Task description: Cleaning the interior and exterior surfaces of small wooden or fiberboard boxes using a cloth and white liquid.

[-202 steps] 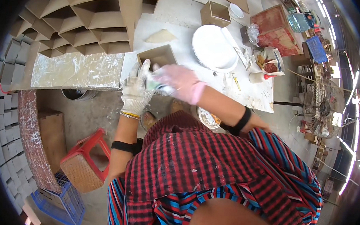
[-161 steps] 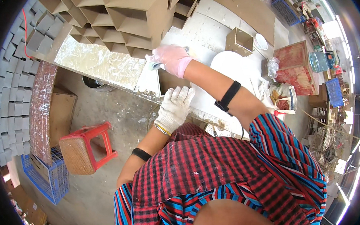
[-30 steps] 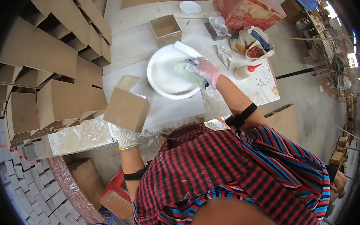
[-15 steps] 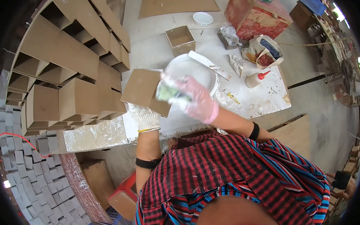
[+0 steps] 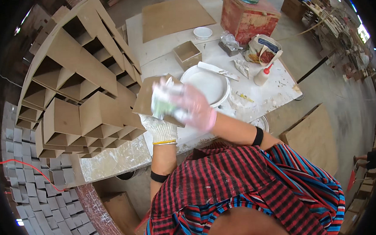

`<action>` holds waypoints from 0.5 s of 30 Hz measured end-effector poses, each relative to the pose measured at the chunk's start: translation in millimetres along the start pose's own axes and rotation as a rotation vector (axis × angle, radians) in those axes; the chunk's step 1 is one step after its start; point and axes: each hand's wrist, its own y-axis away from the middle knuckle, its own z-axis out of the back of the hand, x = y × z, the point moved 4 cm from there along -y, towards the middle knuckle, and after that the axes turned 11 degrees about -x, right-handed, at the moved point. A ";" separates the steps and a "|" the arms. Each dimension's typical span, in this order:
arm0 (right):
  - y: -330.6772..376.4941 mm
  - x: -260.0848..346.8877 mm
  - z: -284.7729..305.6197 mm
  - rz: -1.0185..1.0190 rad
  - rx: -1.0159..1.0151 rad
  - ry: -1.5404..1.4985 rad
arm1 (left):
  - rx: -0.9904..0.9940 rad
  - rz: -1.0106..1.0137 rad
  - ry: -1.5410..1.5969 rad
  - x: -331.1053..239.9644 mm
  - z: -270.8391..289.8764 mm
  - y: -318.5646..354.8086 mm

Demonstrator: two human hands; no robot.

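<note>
Two gloved hands work at one brown cardboard box (image 5: 142, 94), which is raised over the front part of the table (image 5: 286, 93). Our left hand (image 5: 159, 128), in white knitted glove, supports the box from below; its fingers are hidden, so we cannot tell how wide they are. Our right hand (image 5: 194, 107), in pink glove, is closed around a pale green, white-smeared cloth (image 5: 164, 107) against the box. We judge this box is in the middle of its handling: the uncovered part looks brown, and the covered part we cannot judge.

Just to the right stands the round white basin (image 5: 228, 91), with white material inside and a flat white stick (image 5: 216, 70) across its rim. Behind is one open-topped box (image 5: 192, 63), apparently untreated. At left, the big stack of brown boxes (image 5: 61, 120) also looks untreated; lower, many grey boxes (image 5: 41, 206) are piled, and whether these are finished we cannot say. The stack and the basin leave little room on both sides. The squeeze bottle (image 5: 260, 78) and the red chest (image 5: 246, 24) are out of the way.
</note>
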 end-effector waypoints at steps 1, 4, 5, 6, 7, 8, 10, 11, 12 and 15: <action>-5.4 -11.8 3.6 -0.020 -0.147 0.005 | -0.132 -0.019 -0.022 -1.5 -14.0 6.7; -18.1 -20.7 20.1 -0.101 -0.302 0.103 | -0.214 0.011 -0.069 -11.4 -17.3 18.9; -20.8 -18.6 27.7 -0.132 -0.307 0.149 | -0.221 0.017 -0.060 -13.9 -18.8 20.0; -22.6 -13.2 30.1 -0.128 -0.255 0.118 | -0.163 0.051 -0.040 -16.9 -11.5 16.5; -24.3 -2.5 34.0 -0.128 -0.202 0.084 | -0.109 0.084 -0.021 -22.0 -1.4 14.4; -25.3 6.9 33.5 -0.128 -0.148 0.049 | -0.054 0.116 -0.003 -27.0 6.0 13.6; -21.4 23.5 22.5 0.002 0.015 0.068 | 0.036 -0.012 -0.394 -35.7 -6.4 14.2; -18.5 32.3 16.3 0.067 0.099 0.075 | 0.025 -0.031 -0.423 -37.6 -7.0 14.1; -12.8 40.8 12.9 0.079 0.216 0.185 | 0.021 -0.037 -0.445 -35.0 -8.4 12.0; -4.8 47.9 1.9 0.163 0.224 0.248 | -0.259 0.045 -0.144 -33.3 -22.8 17.5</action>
